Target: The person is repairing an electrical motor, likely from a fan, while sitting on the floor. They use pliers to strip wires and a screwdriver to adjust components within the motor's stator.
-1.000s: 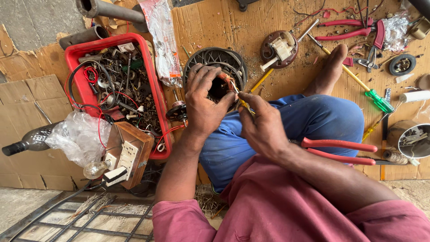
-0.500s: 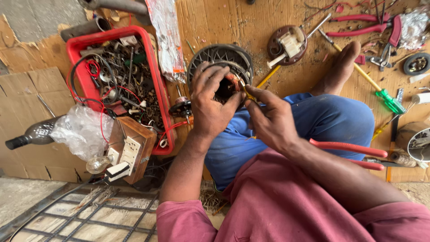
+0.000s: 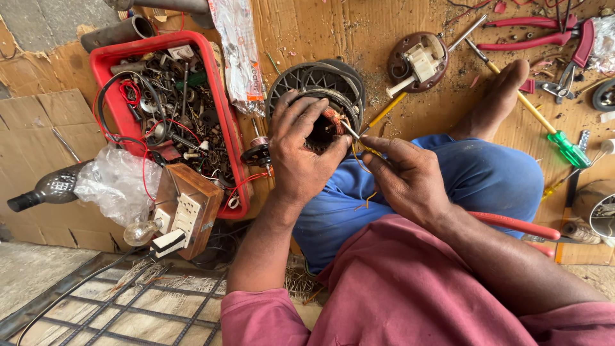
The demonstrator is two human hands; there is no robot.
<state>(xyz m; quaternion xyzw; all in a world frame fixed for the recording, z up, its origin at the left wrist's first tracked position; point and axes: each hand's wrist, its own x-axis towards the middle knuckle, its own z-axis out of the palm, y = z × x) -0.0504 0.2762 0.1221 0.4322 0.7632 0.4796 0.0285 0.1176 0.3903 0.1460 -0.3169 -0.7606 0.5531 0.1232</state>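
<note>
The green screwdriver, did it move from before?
No. The green screwdriver lies on the board beside the foot as before; only the camera shifted.

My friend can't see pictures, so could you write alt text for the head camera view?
A seated person's left hand grips a round motor winding while the right hand pokes a thin tool into it. A red tray of wires and parts sits left; screwdrivers and pliers lie right.
</note>
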